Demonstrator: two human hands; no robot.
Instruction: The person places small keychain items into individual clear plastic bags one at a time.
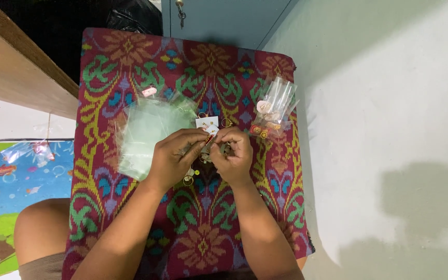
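Small trinkets, a cluster of little charms and gold-coloured rings, sit between both hands at the middle of a patterned cloth in red, green and yellow. Left hand and right hand are drawn together, fingertips meeting over the cluster and pinching at a small red-and-white piece; what exactly each finger grips is too small to tell. Just far of the fingers lies a small white card, with a gold ring beside it on the right. Left of the left hand lies a stack of clear plastic bags, pale green in tint. Right and far of the right hand rests another bunch of clear sleeves holding small red and gold pieces. Farther left, a colourful play mat covers the floor.
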